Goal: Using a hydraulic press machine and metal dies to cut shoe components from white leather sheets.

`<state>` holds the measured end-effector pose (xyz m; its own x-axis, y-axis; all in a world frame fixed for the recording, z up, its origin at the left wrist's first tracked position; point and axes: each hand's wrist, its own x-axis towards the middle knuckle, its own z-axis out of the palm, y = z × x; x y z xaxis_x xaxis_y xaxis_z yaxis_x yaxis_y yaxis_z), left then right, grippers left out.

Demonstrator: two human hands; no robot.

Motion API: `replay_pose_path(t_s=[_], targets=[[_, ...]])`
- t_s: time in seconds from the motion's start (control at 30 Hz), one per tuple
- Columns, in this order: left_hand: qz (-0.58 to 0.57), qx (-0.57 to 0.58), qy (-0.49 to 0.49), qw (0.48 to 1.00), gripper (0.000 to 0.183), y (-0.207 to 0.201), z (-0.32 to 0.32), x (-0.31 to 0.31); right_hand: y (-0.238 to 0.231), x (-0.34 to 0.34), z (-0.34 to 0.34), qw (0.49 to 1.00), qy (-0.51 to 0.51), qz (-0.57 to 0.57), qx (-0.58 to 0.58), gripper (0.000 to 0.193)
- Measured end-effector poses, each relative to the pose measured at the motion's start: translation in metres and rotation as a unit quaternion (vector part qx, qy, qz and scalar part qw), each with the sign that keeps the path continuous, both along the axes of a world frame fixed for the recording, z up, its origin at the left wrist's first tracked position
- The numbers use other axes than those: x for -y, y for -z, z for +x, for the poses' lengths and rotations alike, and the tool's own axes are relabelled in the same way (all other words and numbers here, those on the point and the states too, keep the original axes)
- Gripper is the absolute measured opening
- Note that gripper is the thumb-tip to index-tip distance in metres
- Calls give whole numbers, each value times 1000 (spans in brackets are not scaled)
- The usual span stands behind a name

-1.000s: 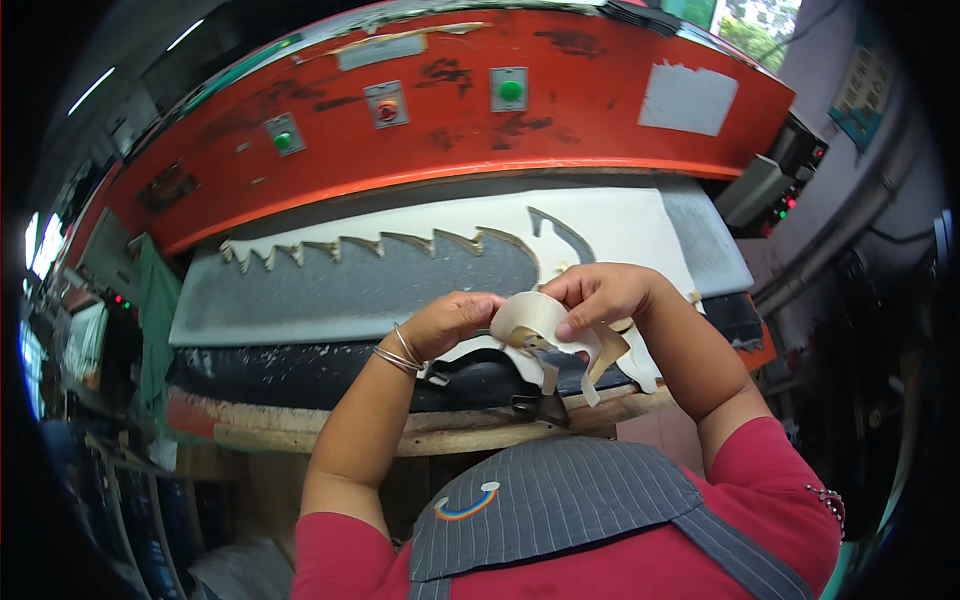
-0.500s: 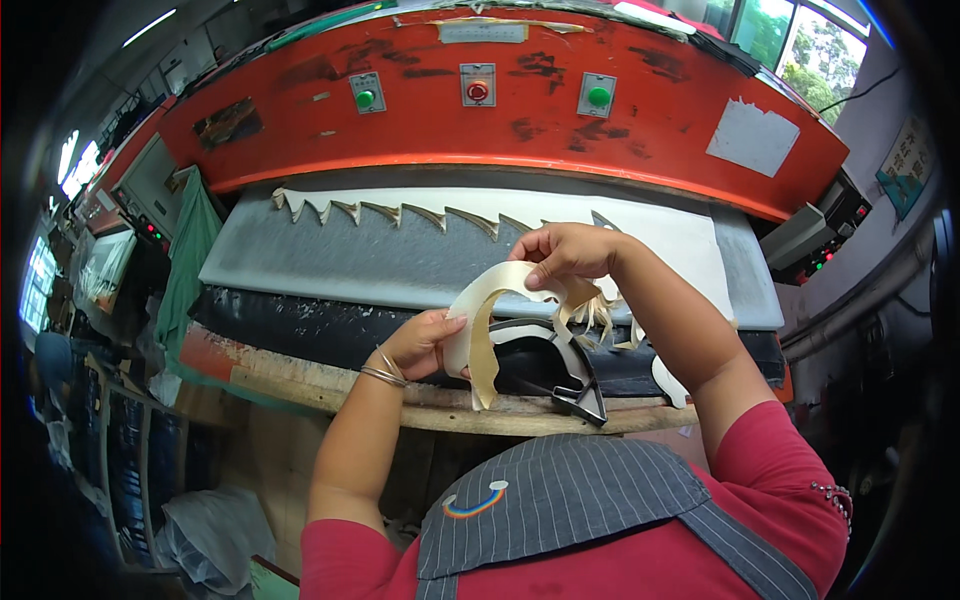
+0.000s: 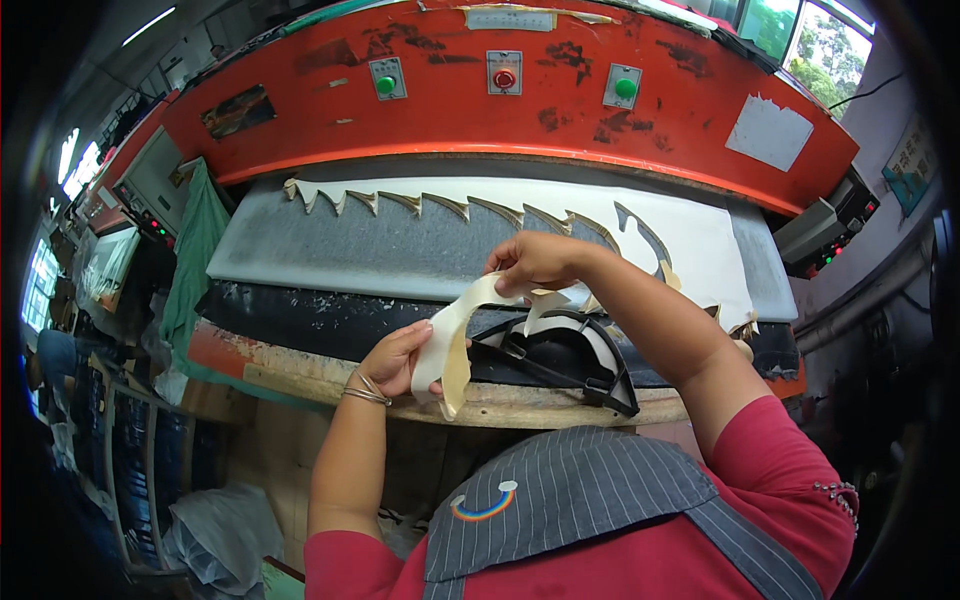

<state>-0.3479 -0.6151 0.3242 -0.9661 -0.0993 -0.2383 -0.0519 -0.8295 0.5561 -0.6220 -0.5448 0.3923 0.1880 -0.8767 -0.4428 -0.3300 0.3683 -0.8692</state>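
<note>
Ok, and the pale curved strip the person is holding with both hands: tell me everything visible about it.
The cream strip is a thin, flexible cut piece, leather-like or synthetic as it looks, paler on one face and tan on the other. It arches between the two hands: the right hand pinches its upper end, the left hand grips its lower end, where the tip hangs down past the fingers. It is lifted clear of the bench, in front of the black cutting die, which lies on the board's edge.

Light: even, bright over my bench | Source: daylight from the green-tinted window (image 3: pixel 800 40), upper right | Shadows: deep beneath bench, left | Glare: none | Focus: sharp centre | Distortion: fisheye bending, black rim vignette
</note>
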Motion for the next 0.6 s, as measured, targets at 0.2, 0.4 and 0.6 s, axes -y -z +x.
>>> replay_pose_path(t_s=[0.2, 0.4, 0.6], targets=[[-53, 2, 50, 997, 42, 19, 14, 29, -8, 20, 21, 998, 4, -37, -46, 24], [-181, 67, 53, 980, 44, 0, 22, 37, 0, 38, 22, 992, -11, -77, -98, 31], [-323, 119, 68, 937, 37, 7, 30, 44, 38, 29, 29, 984, 4, -120, -131, 24]])
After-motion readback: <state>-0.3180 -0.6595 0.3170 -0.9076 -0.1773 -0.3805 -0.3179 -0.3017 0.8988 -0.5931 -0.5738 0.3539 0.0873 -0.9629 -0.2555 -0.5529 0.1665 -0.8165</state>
